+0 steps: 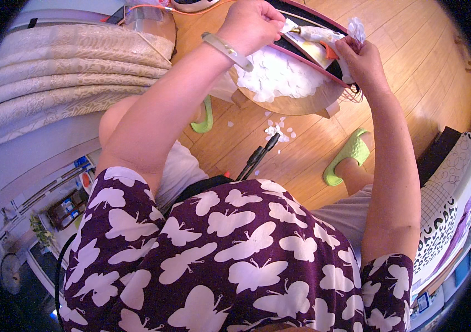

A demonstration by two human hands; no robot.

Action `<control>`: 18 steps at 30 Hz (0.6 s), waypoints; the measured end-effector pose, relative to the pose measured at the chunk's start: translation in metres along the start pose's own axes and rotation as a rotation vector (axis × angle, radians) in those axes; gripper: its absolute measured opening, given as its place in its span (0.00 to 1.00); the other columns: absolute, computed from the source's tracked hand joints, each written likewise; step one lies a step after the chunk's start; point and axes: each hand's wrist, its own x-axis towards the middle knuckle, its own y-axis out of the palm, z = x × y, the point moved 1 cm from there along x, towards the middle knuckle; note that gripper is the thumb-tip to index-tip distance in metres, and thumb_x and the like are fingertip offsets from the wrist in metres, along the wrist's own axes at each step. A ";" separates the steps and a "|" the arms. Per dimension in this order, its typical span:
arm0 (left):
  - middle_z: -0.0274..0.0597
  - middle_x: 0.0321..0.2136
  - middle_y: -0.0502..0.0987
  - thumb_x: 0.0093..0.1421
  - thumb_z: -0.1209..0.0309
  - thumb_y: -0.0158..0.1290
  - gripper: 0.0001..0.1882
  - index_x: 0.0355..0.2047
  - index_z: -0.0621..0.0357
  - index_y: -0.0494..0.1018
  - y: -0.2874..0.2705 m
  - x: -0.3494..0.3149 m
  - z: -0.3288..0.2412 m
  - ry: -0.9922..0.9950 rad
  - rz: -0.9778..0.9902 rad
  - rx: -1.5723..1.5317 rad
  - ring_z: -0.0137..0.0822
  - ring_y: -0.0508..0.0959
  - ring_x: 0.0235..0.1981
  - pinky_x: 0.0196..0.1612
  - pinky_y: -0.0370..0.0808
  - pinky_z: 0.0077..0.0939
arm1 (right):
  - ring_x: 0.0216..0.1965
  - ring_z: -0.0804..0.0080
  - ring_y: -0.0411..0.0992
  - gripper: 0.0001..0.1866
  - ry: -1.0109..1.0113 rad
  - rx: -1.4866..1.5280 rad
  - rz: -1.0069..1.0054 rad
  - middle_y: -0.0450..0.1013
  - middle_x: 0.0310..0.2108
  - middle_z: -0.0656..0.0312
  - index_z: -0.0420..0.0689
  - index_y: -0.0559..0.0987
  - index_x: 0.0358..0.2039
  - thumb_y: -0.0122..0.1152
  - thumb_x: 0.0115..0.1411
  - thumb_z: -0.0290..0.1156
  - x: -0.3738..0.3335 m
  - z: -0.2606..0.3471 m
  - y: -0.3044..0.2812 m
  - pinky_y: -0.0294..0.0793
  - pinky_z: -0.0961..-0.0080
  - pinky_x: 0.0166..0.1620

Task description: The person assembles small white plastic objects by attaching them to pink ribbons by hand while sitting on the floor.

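At the top middle, my left hand [252,25] pinches a small white petal-like piece [288,25] between thumb and fingertips. My right hand [364,60] is closed round a white glue gun [316,35] with a gold-coloured nozzle and an orange trigger [330,52]. Clear plastic [356,29] sticks up above that hand. The nozzle points left and almost meets the white piece. Beneath both hands lies a dark tray [313,14] with a reddish rim. Nearer to me, a heap of white petal-like pieces [280,74] covers much of a round wooden stool top [302,102].
Several white pieces [281,131] lie scattered on the wooden floor [230,157]. My feet wear green slippers [352,155]. A cream patterned cloth [80,63] hangs in folds at left. An orange cord [202,11] crosses the top. A black rod-like object [259,157] points forward from my lap.
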 end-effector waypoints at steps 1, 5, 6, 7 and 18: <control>0.36 0.21 0.73 0.49 0.81 0.51 0.02 0.25 0.63 0.70 0.001 -0.005 -0.007 -0.047 0.025 -0.045 0.24 0.72 0.22 0.25 0.70 0.15 | 0.21 0.78 0.66 0.13 0.007 -0.023 -0.021 0.70 0.20 0.63 0.37 0.74 0.25 0.57 0.49 0.36 -0.003 0.002 -0.002 0.66 0.80 0.25; 0.37 0.21 0.73 0.52 0.73 0.51 0.07 0.30 0.64 0.70 0.001 -0.037 -0.036 0.030 0.166 0.036 0.24 0.73 0.21 0.27 0.73 0.15 | 0.17 0.83 0.61 0.10 0.018 0.252 -0.053 0.66 0.17 0.70 0.41 0.73 0.23 0.57 0.51 0.35 -0.026 0.023 -0.007 0.59 0.85 0.20; 0.37 0.21 0.73 0.52 0.73 0.51 0.07 0.30 0.64 0.70 0.000 -0.046 -0.041 0.030 0.161 0.030 0.24 0.73 0.21 0.27 0.73 0.15 | 0.17 0.83 0.61 0.10 0.018 0.246 -0.048 0.66 0.17 0.70 0.41 0.73 0.23 0.57 0.51 0.35 -0.036 0.037 -0.007 0.59 0.85 0.20; 0.37 0.21 0.73 0.52 0.72 0.51 0.08 0.30 0.64 0.70 -0.001 -0.054 -0.045 0.012 0.182 0.009 0.24 0.73 0.22 0.27 0.73 0.15 | 0.15 0.86 0.56 0.09 0.042 0.351 0.032 0.62 0.15 0.72 0.42 0.72 0.25 0.55 0.52 0.35 -0.046 0.050 -0.008 0.53 0.87 0.18; 0.39 0.20 0.73 0.50 0.77 0.51 0.05 0.26 0.67 0.70 0.019 -0.076 -0.046 0.089 0.236 -0.127 0.24 0.74 0.20 0.23 0.72 0.14 | 0.11 0.89 0.49 0.07 0.088 0.619 0.210 0.58 0.11 0.76 0.45 0.72 0.24 0.58 0.51 0.34 -0.095 0.064 0.007 0.45 0.88 0.14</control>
